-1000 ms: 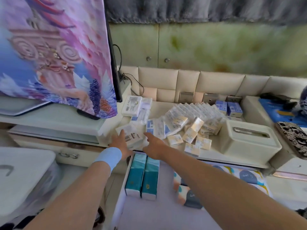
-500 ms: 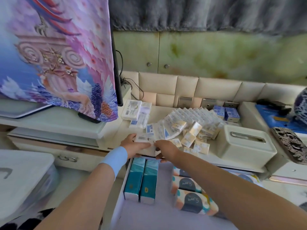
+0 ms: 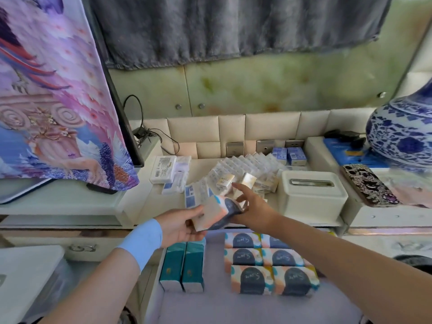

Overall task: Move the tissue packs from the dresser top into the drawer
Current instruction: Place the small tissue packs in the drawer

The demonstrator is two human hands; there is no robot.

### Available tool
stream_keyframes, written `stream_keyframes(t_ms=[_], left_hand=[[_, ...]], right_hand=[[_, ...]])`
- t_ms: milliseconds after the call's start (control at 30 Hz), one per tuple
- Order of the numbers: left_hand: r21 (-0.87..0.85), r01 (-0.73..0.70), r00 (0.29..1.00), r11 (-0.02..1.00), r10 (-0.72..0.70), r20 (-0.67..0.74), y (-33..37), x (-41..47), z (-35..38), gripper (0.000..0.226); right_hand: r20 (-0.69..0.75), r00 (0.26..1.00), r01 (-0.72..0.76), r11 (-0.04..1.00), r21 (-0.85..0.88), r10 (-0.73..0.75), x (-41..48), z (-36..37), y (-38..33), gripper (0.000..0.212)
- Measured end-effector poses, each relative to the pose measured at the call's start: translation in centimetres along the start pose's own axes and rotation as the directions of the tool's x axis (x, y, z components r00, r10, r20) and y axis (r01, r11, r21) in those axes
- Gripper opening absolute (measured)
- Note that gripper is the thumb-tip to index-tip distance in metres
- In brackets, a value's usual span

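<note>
Nearby, loose packs (image 3: 247,163) beside tissue box (image 3: 313,202).

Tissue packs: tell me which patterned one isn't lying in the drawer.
The patterned pack held between left hand and right hand, up off everything; the others lie in rows in the drawer.

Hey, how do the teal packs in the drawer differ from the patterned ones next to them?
The teal packs are plain teal with white ends; the patterned packs are peach with dark arches. Two teal packs lie lengthwise at the drawer's left; six patterned packs show, in rows of two, to their right. Both sit in the open drawer.
</note>
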State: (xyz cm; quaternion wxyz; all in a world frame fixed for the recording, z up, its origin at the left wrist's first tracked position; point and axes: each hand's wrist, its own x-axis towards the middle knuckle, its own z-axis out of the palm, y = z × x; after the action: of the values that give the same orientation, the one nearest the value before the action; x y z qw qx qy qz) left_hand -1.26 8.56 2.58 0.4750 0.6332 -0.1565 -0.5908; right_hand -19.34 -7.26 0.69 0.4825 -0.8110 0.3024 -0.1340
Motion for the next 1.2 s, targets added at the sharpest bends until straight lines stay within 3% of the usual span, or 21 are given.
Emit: stream_keyframes(t_ms=[67,133,200,267,333,500,733,900,1033,1200], left_hand=[[0.118,0.041,0.999,0.992,-0.041,-0.001,-0.1,0.0,0.2,0.040],[0.367,0.093,0.995,0.925,-0.072,-0.070,-0.7,0.3,0.2,0.035],[0.676,0.132,0.988,0.725,-0.039,-0.151,-1.3,0.7,0.3,0.027],[0.894,0.120,0.989,0.432,0.030,-0.147,-2.0,1.5,0.8,0.037],[0.960,0.102,0.993,0.260,0.025,-0.113,-2.7,2.1,1.6,0.044],[0.992,0.083,0.989,0.099,-0.134,-0.069,-4.1,2.4,3.1,0.064],[0.988,0.062,0.989,0.141,-0.139,-0.042,-5.3,3.3,3.8,0.061],[0.992,0.010,0.991,0.123,-0.133,0.007,-6.6,4.3,5.4,0.065],[0.996,-0.006,0.994,0.090,-0.106,0.015,-8.2,5.1,6.5,0.075],[0.993,0.029,0.996,0.119,-0.082,-0.019,-10.3,6.4,7.1,0.080]], right_hand=[[0.052,0.999,0.013,0.990,-0.140,-0.006,-0.1,-0.6,0.6,0.066],[0.121,0.992,0.003,0.959,-0.284,0.033,-0.6,-0.2,1.1,0.057],[0.198,0.974,-0.032,0.931,-0.364,0.111,-1.4,1.1,1.6,0.058],[0.254,0.951,-0.068,0.920,-0.386,0.177,-2.2,2.7,2.3,0.050],[0.275,0.935,-0.103,0.915,-0.390,0.222,-2.8,4.4,3.1,0.047],[0.319,0.917,-0.054,0.868,-0.493,0.239,-3.6,7.6,4.7,0.045],[0.285,0.930,0.012,0.756,-0.654,0.232,-3.6,7.7,6.1,0.049],[0.229,0.944,0.047,0.590,-0.806,0.238,-3.9,6.0,8.0,0.061],[0.200,0.956,0.047,0.563,-0.825,0.213,-4.5,5.6,9.7,0.067],[0.288,0.938,0.150,0.521,-0.840,0.194,-5.5,4.8,11.0,0.076]])
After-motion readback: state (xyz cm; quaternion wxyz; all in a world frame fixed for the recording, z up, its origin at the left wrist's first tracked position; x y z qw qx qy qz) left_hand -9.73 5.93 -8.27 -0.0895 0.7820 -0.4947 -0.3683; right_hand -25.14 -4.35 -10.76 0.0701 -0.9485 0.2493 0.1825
